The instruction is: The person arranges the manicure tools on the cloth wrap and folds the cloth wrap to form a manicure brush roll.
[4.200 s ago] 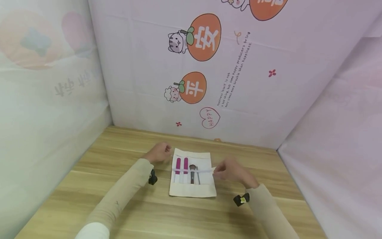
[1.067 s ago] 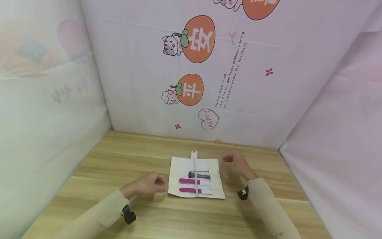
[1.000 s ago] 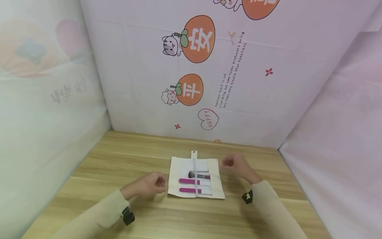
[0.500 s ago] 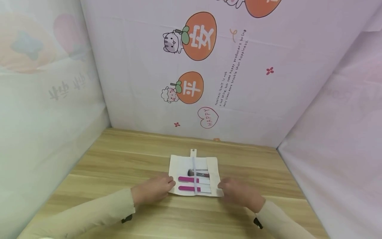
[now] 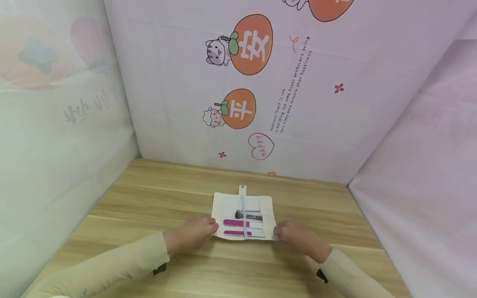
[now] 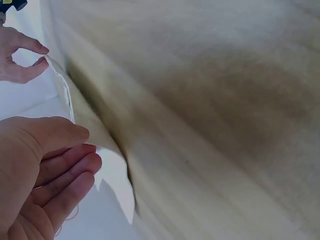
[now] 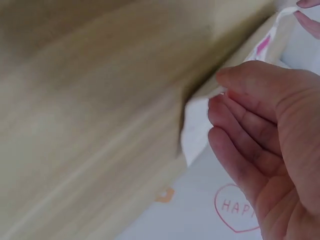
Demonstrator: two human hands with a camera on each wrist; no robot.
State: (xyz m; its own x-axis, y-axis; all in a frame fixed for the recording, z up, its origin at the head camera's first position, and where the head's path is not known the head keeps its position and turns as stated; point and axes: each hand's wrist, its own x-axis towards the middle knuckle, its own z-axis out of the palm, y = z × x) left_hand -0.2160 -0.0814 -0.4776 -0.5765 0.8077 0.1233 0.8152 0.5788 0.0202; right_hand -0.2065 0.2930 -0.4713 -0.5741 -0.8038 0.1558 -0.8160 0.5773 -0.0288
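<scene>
A cream cloth brush roll (image 5: pixel 220 205) lies unrolled on the wooden table, its snap tab (image 5: pixel 242 190) pointing to the far side. Under its pale elastic band (image 5: pixel 244 207) sit a dark makeup brush (image 5: pixel 239 215), a thin-handled tool (image 5: pixel 253 211) and two flat magenta-and-white, round-ended sticks (image 5: pixel 234 222). My left hand (image 5: pixel 191 234) pinches the roll's near left corner, and my right hand (image 5: pixel 298 238) pinches the near right one. Both wrist views show the near edge raised off the table between thumb and fingers of the left hand (image 6: pixel 45 170) and the right hand (image 7: pixel 265 135).
The wooden table (image 5: pixel 238 273) ends at a printed white cloth wall (image 5: pixel 309 136) behind the roll. White cloth also stands to the left (image 5: pixel 67 136) and to the right (image 5: pixel 417 165). A small black device sits on each wrist.
The roll has been turned a quarter, so its tab faces away. My hands came from beside it to its near corners, took hold, and the near edge has risen slightly.
</scene>
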